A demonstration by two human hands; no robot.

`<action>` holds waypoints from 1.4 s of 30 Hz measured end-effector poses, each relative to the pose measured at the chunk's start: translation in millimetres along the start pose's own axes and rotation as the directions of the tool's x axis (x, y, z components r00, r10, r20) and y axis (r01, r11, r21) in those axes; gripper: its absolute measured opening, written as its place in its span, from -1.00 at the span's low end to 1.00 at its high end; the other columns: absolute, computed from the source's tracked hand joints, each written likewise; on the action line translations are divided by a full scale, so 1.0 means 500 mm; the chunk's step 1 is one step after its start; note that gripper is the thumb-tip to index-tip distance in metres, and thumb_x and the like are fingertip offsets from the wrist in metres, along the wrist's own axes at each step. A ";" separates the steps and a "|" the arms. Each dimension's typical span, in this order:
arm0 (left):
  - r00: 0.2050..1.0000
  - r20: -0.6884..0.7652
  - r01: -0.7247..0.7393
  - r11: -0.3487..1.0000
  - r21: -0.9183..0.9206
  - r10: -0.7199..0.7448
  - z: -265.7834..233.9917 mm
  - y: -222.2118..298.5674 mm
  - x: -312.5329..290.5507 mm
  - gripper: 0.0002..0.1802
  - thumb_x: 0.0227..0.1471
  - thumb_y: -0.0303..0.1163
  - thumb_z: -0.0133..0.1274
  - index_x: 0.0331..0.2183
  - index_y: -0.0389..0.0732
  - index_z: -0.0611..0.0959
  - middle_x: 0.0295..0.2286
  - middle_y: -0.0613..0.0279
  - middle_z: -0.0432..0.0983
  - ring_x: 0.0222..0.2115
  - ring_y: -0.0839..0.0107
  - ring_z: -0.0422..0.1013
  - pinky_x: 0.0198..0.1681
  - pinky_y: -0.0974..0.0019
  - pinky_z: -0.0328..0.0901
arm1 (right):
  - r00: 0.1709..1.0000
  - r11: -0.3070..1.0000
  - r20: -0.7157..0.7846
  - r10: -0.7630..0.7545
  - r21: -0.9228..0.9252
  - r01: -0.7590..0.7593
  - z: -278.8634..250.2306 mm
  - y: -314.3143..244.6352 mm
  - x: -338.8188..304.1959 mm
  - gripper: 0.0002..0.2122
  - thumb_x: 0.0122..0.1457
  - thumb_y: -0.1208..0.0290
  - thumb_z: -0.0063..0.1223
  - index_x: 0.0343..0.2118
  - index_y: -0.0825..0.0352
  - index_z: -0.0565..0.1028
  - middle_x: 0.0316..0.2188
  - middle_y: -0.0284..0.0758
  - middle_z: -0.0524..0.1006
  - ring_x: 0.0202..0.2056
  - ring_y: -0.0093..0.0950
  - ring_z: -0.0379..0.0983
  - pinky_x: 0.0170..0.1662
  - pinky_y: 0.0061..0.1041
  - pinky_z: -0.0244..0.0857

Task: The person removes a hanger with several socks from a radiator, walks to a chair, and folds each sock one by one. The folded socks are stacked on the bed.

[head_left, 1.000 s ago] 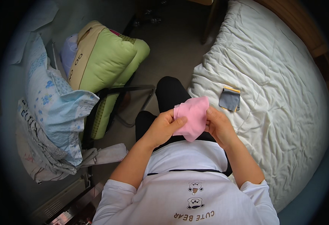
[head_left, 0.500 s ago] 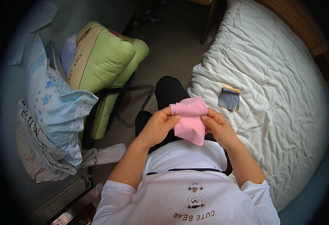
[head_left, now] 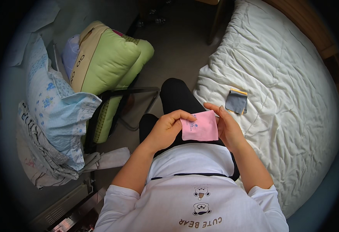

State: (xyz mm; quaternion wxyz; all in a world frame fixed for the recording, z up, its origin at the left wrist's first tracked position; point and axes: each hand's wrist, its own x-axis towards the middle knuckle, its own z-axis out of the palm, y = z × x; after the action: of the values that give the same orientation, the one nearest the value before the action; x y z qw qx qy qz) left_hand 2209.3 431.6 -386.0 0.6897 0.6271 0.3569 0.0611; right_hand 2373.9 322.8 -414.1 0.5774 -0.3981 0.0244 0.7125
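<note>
A pink cloth point(head_left: 205, 129), folded into a small rectangle with a blue print at its left side, is held over my lap. My left hand point(head_left: 166, 128) pinches its upper left corner, fingers on top. At the cloth's right edge is my right hand point(head_left: 229, 129), its thumb and forefinger stretched out and apart above the upper corner; its other fingers are partly hidden behind the cloth. On the bed to the right lies a folded grey cloth point(head_left: 236, 102) with an orange edge.
A white quilt point(head_left: 281, 77) covers the bed at my right. To the left, green cushions point(head_left: 115, 62) and a blue flowered pillow point(head_left: 53, 104) are piled by a black-framed chair point(head_left: 134, 91). Grey fabric point(head_left: 42, 150) lies below the pillow.
The pink cloth has gone from a longer, loosely hanging fold to a smaller flat rectangle, and its print now shows. My right thumb and forefinger have spread off it.
</note>
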 end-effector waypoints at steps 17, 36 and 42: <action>0.985 0.164 0.116 0.900 -0.421 -0.051 0.009 0.007 -0.004 -0.27 -0.10 -0.56 -0.08 0.11 -0.24 0.02 -0.13 0.15 0.29 -0.10 0.44 0.24 -0.02 0.36 0.13 | 0.977 0.961 -0.032 -0.212 -0.189 0.202 -0.013 0.019 0.006 -0.83 0.14 0.35 -0.11 -0.29 0.34 0.37 -0.45 -0.43 0.44 -0.45 -0.73 0.33 -0.38 -0.74 0.25; 0.986 0.042 0.167 0.934 -0.317 -0.162 0.017 0.008 0.000 -0.41 -0.06 -0.60 -0.04 0.04 -0.25 0.19 -0.16 0.22 0.31 -0.18 0.54 0.29 -0.09 0.46 0.20 | 0.980 0.967 -0.026 -0.199 -0.167 0.192 -0.021 0.027 0.008 -0.81 0.17 0.34 -0.16 -0.28 0.36 0.38 -0.44 -0.44 0.41 -0.40 -0.72 0.32 -0.31 -0.72 0.23; 0.978 0.088 0.204 0.964 -0.168 -0.191 0.017 -0.038 0.012 -0.42 -0.04 -0.60 -0.11 0.06 -0.25 0.14 -0.15 0.15 0.27 -0.22 0.53 0.31 -0.13 0.47 0.21 | 0.961 0.938 -0.054 -0.272 -0.238 0.252 -0.056 0.048 0.022 -0.83 0.18 0.38 -0.18 -0.28 0.36 0.37 -0.44 -0.46 0.41 -0.41 -0.74 0.28 -0.32 -0.74 0.19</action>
State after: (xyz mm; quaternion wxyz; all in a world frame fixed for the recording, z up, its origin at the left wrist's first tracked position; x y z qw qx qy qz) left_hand 2211.5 424.0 -406.2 0.7574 0.5266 0.3860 0.0010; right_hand 2368.8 309.6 -449.9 0.6158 -0.4920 -0.0862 0.6093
